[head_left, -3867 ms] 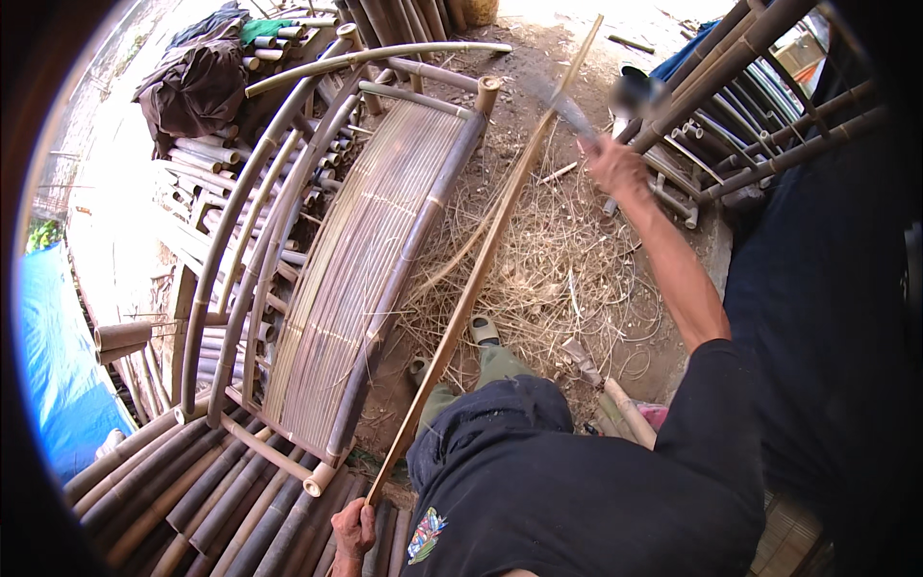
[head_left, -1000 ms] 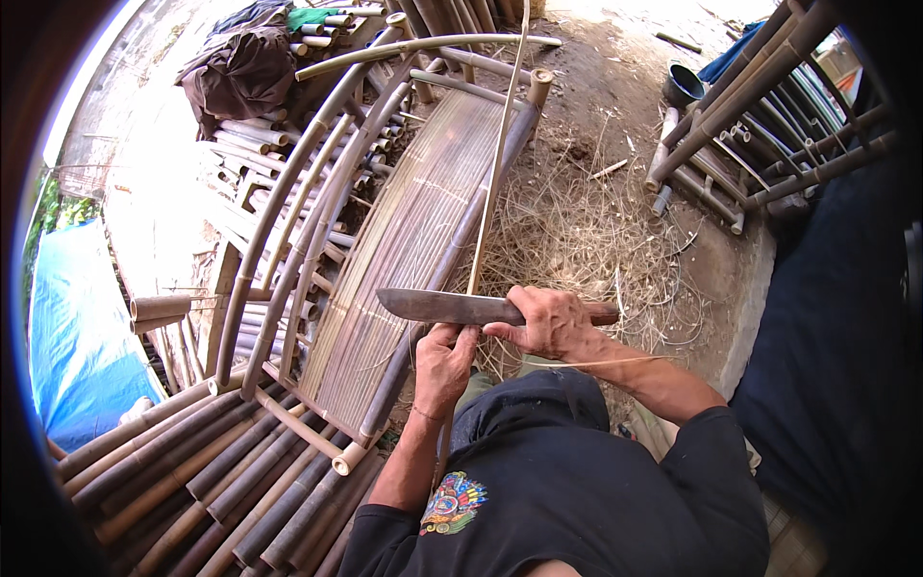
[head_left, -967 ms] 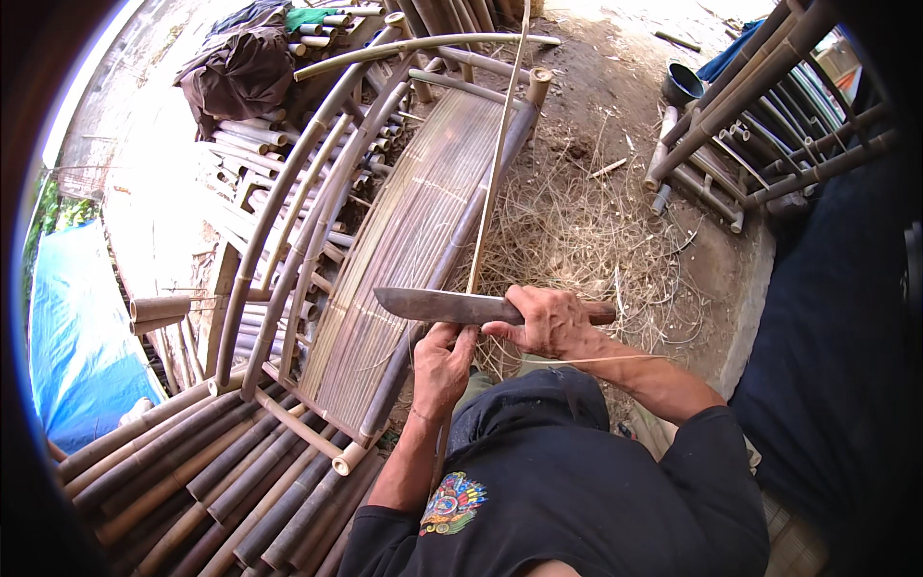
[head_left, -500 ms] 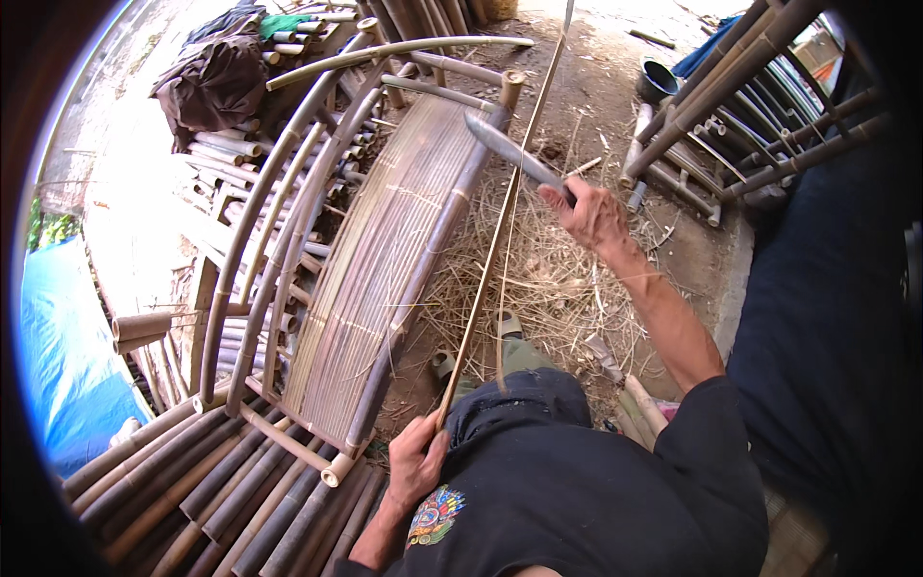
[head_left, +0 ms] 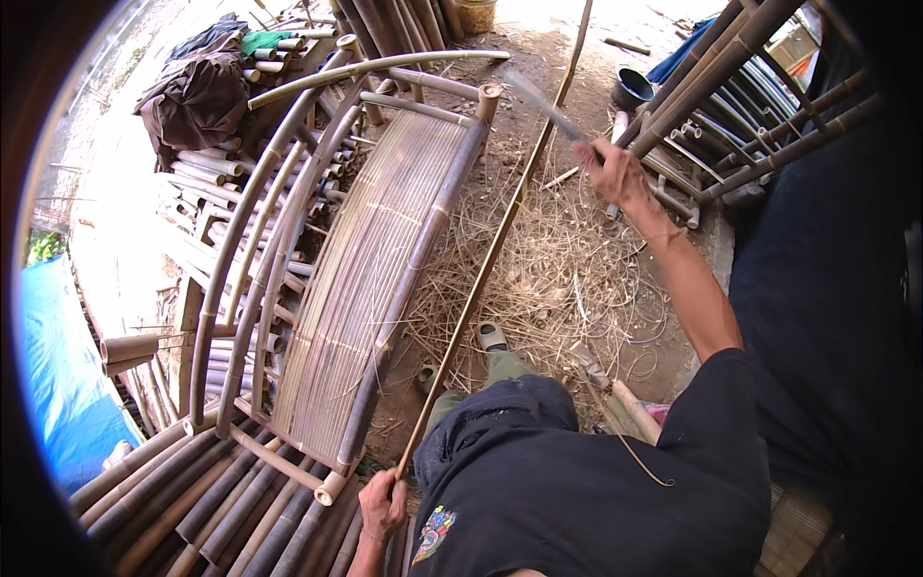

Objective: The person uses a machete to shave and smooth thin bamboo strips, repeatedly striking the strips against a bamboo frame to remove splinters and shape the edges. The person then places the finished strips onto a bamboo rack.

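My left hand point(head_left: 383, 505) is closed around the near end of a long, narrow bamboo strip point(head_left: 478, 284), low beside my black shirt. The strip slants up and away, past the top edge of the view. Farther out on the right, my right hand point(head_left: 615, 176) grips the handle of a long-bladed knife point(head_left: 540, 104). Its blade points to the upper left and crosses the strip's far part; motion blurs it, and whether it touches the strip I cannot tell. A thin curled bamboo sliver point(head_left: 630, 450) lies over the shirt near my right arm.
A bamboo bench point(head_left: 370, 260) stands just left of the strip. Bamboo poles point(head_left: 240, 510) lie at the lower left. Shavings point(head_left: 538, 260) cover the ground ahead of my feet. A bamboo frame point(head_left: 692, 87) and dark bucket point(head_left: 632, 88) are at the upper right.
The knife and my right hand have moved farther out along the strip. My left hand has shifted down and left with its end. A thin sliver once hanging by the strip now lies near my right arm.
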Available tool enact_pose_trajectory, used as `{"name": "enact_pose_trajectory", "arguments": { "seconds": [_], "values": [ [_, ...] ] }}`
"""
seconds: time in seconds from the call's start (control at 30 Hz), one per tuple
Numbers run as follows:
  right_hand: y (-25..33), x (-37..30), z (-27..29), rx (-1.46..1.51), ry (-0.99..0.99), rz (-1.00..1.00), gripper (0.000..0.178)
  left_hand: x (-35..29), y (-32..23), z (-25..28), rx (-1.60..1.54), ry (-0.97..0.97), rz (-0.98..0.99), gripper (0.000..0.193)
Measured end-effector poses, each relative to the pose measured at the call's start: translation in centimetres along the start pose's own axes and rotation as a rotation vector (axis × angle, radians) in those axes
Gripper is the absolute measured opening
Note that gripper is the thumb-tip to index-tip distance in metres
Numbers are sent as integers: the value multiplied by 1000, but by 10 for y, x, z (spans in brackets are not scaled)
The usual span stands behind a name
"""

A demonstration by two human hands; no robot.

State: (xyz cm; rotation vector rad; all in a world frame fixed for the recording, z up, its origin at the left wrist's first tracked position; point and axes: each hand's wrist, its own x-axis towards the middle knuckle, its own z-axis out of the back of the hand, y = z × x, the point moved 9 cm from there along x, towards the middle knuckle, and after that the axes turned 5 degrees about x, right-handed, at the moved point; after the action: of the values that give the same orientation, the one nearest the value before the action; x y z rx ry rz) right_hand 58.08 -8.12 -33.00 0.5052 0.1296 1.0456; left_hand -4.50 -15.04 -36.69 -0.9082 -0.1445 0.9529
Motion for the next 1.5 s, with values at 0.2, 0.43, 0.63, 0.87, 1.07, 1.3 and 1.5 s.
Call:
{"name": "enact_pose_trajectory", "arguments": {
  "seconds": [0.2,0.43,0.63,0.87,1.07,1.3,1.5],
  "values": [
    [105,-97,-56,266,-6,158,64,106,-66,-29,-593,76,223,34],
    [213,-179,-89,362,140,274,64,179,-111,-24,-945,131,233,19],
    [209,-169,-87,372,76,208,64,166,-119,-20,-932,109,237,35],
    [187,-138,-87,370,88,96,66,140,-115,-15,-823,133,251,42],
    [174,-108,-59,239,-44,216,69,93,-85,-17,-839,146,230,48],
    [105,-57,-34,164,7,26,73,19,-39,-10,-759,164,239,47],
    [87,-23,4,101,-103,173,77,-26,1,-10,-778,101,266,38]
  ]
}}
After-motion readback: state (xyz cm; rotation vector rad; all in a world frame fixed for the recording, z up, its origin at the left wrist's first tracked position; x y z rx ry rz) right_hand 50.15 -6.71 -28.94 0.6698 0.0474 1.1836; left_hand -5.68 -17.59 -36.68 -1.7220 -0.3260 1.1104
